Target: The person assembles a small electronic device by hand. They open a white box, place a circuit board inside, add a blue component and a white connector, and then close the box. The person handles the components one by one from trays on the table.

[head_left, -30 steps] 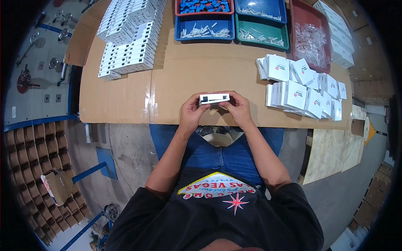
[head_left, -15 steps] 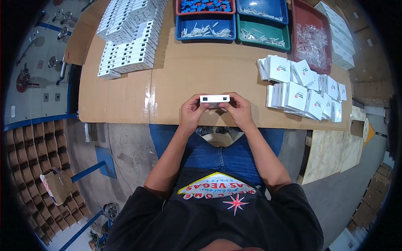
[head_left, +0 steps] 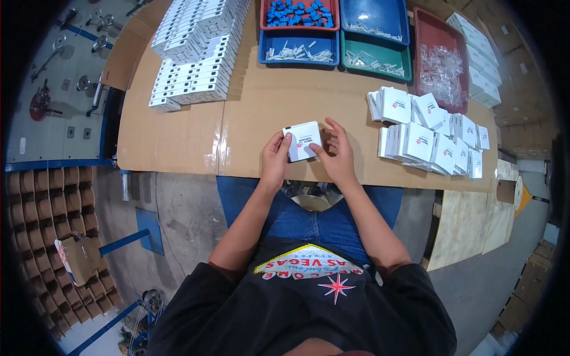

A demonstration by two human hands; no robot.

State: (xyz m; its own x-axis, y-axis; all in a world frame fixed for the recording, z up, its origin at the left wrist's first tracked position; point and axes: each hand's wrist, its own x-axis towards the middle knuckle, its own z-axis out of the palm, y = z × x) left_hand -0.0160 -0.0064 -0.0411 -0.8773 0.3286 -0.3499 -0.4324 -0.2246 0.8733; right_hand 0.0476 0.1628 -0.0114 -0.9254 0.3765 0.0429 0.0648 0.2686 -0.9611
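A small flat white box (head_left: 303,137) with a printed logo on its face is held over the cardboard-covered table, tilted slightly. My left hand (head_left: 274,160) grips its left edge, thumb on the front face. At the box's right side is my right hand (head_left: 339,157); its thumb touches the lower right of the face, while the other fingers stand spread and clear of it. To the right, a group of similar white boxes (head_left: 418,142) leans together in two rows on the table.
Tall stacks of white boxes (head_left: 196,74) stand at the far left. Along the back are a red tray (head_left: 303,28) of blue pieces, a blue tray (head_left: 297,63) and a green tray (head_left: 375,70) of white pieces, and a red tray (head_left: 440,102) of clear plastic packets.
The box has turned from edge-on to showing its printed face. My right fingers have come off its side and spread apart, while my left hand keeps its hold.
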